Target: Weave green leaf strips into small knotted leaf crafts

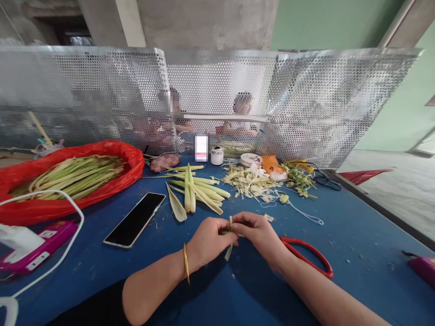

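My left hand (pixel 208 240) and my right hand (pixel 258 234) meet low over the blue table (pixel 356 235), fingers pinched together on one small pale green leaf strip (pixel 230 244) whose end hangs down between them. A gold bangle (pixel 186 262) sits on my left wrist. Just beyond the hands lie several cut pale green leaf pieces (pixel 197 190). Red-handled scissors (pixel 307 256) lie on the table beside my right forearm.
A red plastic bag (pixel 132 167) of long green leaves is at the left. A black phone (pixel 135 219) lies left of the hands. Leaf scraps (pixel 251 181), tape rolls (pixel 250 159) and a white cord (pixel 306 215) lie farther back. People sit behind a perforated metal screen (pixel 306 99).
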`<action>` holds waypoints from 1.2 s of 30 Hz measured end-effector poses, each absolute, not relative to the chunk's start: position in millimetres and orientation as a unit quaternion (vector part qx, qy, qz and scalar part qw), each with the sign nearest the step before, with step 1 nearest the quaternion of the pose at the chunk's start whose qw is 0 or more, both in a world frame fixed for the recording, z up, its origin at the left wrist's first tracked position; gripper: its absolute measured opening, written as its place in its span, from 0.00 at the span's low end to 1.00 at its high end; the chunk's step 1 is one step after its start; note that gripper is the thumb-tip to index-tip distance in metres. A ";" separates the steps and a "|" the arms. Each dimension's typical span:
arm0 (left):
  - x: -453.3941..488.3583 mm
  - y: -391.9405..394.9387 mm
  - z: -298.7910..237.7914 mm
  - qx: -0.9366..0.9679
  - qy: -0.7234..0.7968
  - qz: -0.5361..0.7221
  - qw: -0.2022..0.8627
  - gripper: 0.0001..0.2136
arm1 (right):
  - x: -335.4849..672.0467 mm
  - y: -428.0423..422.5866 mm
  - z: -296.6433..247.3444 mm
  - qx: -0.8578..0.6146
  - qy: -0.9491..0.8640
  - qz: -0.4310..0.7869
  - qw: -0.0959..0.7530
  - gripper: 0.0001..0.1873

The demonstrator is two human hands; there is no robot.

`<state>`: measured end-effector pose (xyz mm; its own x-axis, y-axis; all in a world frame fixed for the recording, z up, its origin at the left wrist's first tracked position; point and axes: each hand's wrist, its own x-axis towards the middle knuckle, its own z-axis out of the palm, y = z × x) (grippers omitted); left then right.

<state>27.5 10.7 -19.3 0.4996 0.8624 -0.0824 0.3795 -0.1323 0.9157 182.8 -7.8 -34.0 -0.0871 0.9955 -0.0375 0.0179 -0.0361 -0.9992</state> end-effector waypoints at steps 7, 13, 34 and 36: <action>29.7 10.3 -16.8 0.640 0.449 0.238 0.577 0.09 | 182.6 -8.6 -29.0 -0.510 -0.487 0.502 0.501 0.11; 30.8 11.8 -17.3 0.616 0.449 0.249 0.598 0.08 | 183.4 -8.0 -30.9 -0.519 -0.470 0.501 0.509 0.15; 26.3 15.7 -15.2 0.621 0.503 0.314 0.513 0.09 | 189.3 -11.8 -36.0 -0.500 -0.725 0.259 0.398 0.10; 26.1 15.5 -13.7 0.630 0.504 0.307 0.505 0.09 | 189.5 -12.1 -36.5 -0.481 -0.762 0.238 0.362 0.08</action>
